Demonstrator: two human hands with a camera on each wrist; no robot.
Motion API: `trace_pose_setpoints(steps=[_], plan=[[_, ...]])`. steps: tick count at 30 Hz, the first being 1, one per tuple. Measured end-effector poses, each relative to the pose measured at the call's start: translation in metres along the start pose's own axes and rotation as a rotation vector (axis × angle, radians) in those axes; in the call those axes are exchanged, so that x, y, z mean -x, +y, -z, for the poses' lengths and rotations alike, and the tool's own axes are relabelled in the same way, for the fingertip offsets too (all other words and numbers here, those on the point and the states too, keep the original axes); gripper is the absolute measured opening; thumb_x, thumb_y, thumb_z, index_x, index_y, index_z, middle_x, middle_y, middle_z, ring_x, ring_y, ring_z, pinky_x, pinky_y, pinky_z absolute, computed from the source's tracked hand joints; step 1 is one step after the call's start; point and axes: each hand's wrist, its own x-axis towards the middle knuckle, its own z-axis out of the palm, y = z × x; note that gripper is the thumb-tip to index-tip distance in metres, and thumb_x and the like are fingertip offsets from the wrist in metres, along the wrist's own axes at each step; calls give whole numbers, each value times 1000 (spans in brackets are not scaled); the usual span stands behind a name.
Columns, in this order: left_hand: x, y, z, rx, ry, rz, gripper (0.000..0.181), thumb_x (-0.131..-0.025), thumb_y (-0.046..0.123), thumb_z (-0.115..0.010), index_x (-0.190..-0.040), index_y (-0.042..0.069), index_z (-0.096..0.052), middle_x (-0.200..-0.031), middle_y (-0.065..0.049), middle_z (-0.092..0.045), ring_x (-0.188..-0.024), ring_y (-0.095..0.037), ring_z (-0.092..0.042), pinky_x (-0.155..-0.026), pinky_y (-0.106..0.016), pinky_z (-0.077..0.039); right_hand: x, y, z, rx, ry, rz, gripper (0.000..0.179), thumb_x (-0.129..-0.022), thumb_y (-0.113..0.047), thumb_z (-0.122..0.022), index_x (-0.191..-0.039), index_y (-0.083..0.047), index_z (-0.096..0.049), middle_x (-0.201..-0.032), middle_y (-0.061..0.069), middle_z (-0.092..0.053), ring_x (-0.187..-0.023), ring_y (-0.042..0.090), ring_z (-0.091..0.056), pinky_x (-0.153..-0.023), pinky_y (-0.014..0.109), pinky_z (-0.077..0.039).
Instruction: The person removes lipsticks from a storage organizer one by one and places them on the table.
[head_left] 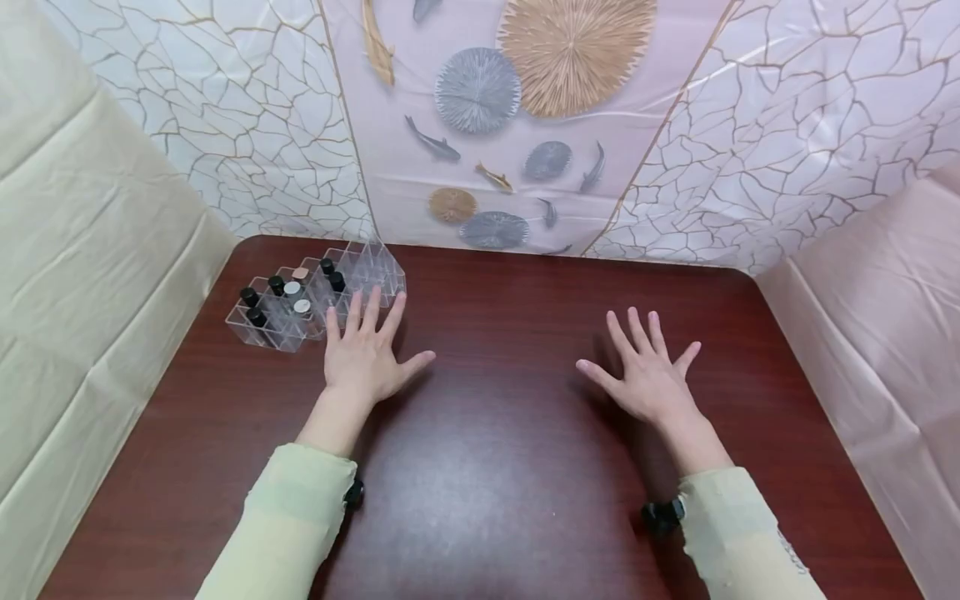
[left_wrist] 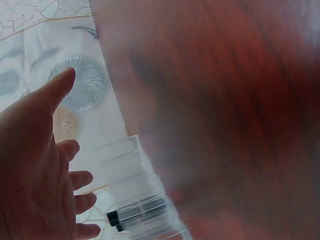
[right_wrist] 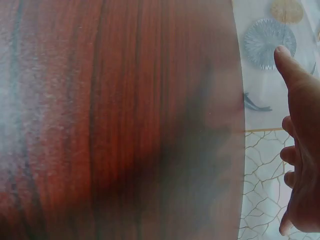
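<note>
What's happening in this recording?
A person holds both hands out over a dark red-brown table, fingers spread and gripping nothing. The left hand is nearest a transparent organizer at the table's far left, which holds small bottles with black or pale caps. The right hand is farther right. Nothing is being handled at this moment.

We see the rack [head_left: 384, 271] near tbl's [head_left: 495, 408] far L corner, bottles [head_left: 292, 290] in its L & mid slots. L hand [head_left: 363, 358] just in front of rack's R half; R hand [head_left: 651, 379] well apart, over tbl's R side. We've a backdrop [head_left: 487, 150] behind tbl, side drapes [head_left: 82, 275] L & R.
</note>
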Motion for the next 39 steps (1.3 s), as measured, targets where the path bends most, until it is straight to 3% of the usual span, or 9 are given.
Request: trace_pose_setpoints(steps=[7, 16, 26, 39], plan=[[-1, -10, 16, -36, 13, -9, 103, -95, 80, -53, -174, 24, -15, -179, -17, -11, -165, -41, -6, -129, -68, -4, -6, -3, 6, 11, 7, 19, 103, -97, -82, -46, -174, -21, -13, -178, 20, -5, -164, 43, 10, -104, 91, 18], [0, -33, 33, -44, 7, -7, 104, -97, 79, -52, -174, 22, -11, -178, -20, -8, -164, -44, -2, -128, -69, -1, -9, -5, 11, 10, 2, 35, 104, -97, -83, -47, -173, -21, -15, -179, 19, -6, -164, 43, 9, -105, 91, 17], [5, -70, 53, -52, 39, 7, 106, -96, 76, -56, -173, 17, -14, -177, -24, -10, -163, -48, -6, -127, -71, 1, -14, -7, 17, 22, 0, 57, 104, -97, -82, -48, -173, -21, -14, -179, 18, -6, -164, 43, 9, -106, 90, 18], [16, -121, 62, -20, 67, 44, 112, -92, 79, -60, -173, 15, -14, -175, -28, -11, -160, -52, -9, -124, -76, 0, -18, -15, 20, 2, -9, 94, 104, -97, -82, -50, -173, -21, -15, -179, 17, -6, -164, 42, 8, -107, 89, 18]])
